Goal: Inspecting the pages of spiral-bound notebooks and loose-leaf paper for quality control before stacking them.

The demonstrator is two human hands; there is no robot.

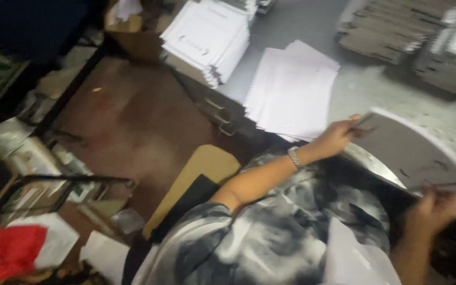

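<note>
Here both: left hand (pixel 338 136), right hand (pixel 435 207) pinching grey board (pixel 412 153) | lined sheets (pixel 294 89) beside

The left hand (pixel 336 138) is gripping the near left corner of a grey board (pixel 415 155), its white edge curving upward, while the right hand (pixel 435 208) is holding the board's near edge from below. A metal bracelet (pixel 294 157) is sitting on the left wrist. The board is hovering over the grey worktop (pixel 376 87). Just beyond the left hand, a fanned pile of lined sheets (pixel 294 92) is lying on the worktop, and further left a stack of white printed sheets (pixel 207 39) is resting at the worktop's edge. Grey card stacks (pixel 391 29) are lying at the far right. A red cloth (pixel 9 250) is lying on the floor (pixel 133 121).
</note>
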